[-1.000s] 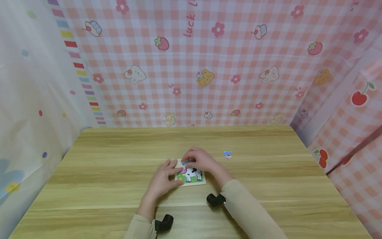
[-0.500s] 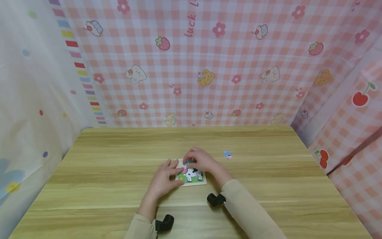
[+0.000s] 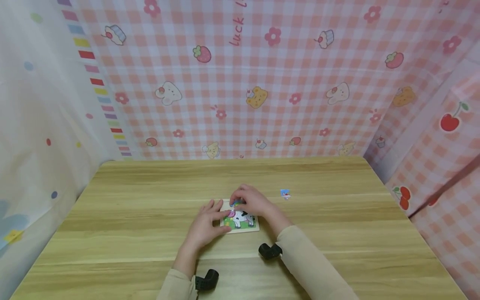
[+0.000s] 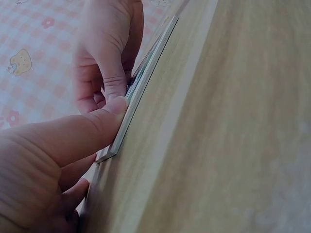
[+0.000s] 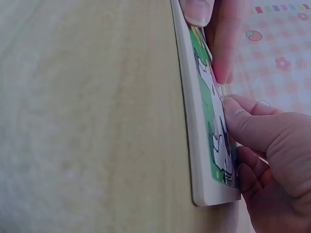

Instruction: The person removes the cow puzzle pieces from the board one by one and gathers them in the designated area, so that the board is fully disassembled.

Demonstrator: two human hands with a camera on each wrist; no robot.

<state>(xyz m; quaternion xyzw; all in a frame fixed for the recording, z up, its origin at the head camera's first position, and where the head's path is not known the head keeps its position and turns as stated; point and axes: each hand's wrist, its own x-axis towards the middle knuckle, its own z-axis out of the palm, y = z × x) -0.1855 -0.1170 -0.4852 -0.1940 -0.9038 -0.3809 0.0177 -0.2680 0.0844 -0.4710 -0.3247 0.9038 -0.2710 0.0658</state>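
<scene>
A small cow jigsaw puzzle (image 3: 243, 224) in a pale wooden frame lies flat in the middle of the table. My left hand (image 3: 203, 223) rests on its left side, fingers spread, with the thumb on the frame's lower edge. Over the puzzle's upper part, my right hand (image 3: 253, 202) curls its thumb and fingers on a bluish puzzle piece (image 3: 236, 204), largely hidden beneath them. In the right wrist view the thumb (image 5: 238, 116) is bent down close on the puzzle's face. A loose blue puzzle piece (image 3: 285, 194) lies to the right, beyond the right hand.
The wood-grain table (image 3: 337, 233) reaches back to a pink checked cloth (image 3: 232, 75). A white dotted cloth (image 3: 48, 108) hangs at the left, and another pink cloth (image 3: 450, 158) hangs at the right. Black camera mounts (image 3: 207, 280) stick out from both wrists.
The right fingertips have shifted very slightly over the puzzle's top, and more of the coloured piece shows under them. The left hand and the loose piece stay in place.
</scene>
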